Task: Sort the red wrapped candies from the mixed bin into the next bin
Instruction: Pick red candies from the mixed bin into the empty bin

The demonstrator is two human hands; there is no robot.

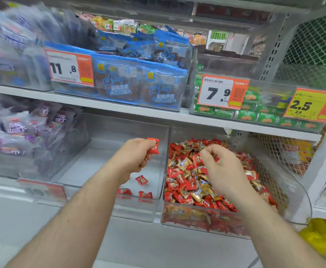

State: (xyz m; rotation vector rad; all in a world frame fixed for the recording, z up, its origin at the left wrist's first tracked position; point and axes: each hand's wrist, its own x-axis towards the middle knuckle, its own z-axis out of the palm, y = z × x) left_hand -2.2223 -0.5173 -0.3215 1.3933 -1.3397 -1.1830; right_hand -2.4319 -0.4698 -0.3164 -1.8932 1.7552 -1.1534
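A clear mixed bin (pixel 200 219) on the lower shelf is heaped with red and gold wrapped candies (pixel 187 182). The clear bin next to it (pixel 156 202), on the left, holds three red candies (pixel 141 180) near its front. My left hand (pixel 134 154) hovers over this left bin, close to the dividing wall, pinching a red candy (pixel 153 146). My right hand (pixel 222 167) hangs over the mixed bin with fingers curled down into the pile; whether it grips a candy is hidden.
Purple snack bags (pixel 22 136) fill the bin at the far left. The shelf above carries blue-packaged snacks (pixel 139 82), green biscuit rolls (pixel 255 113) and price tags. A wire mesh panel (pixel 274 151) stands right of the mixed bin. Yellow bags (pixel 322 240) lie at lower right.
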